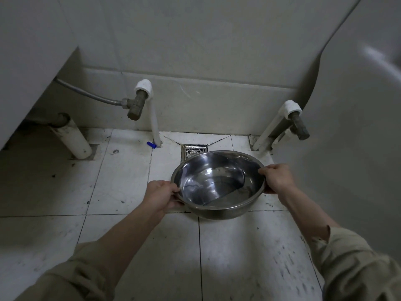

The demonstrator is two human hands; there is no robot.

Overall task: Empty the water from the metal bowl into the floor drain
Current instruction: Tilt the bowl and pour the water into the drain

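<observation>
A round metal bowl with a shallow pool of water in it hangs just above the tiled floor, tilted slightly away from me. My left hand grips its near-left rim, thumb over the edge. My right hand grips the right rim the same way. The square metal floor drain lies in the floor just beyond the bowl's far edge, and the bowl hides part of it.
A white riser pipe with a brass valve and braided hose stands left of the drain, another valve to its right. A thick white waste pipe slants at far left. A white basin pedestal fills the right. A small blue cap lies on the tiles.
</observation>
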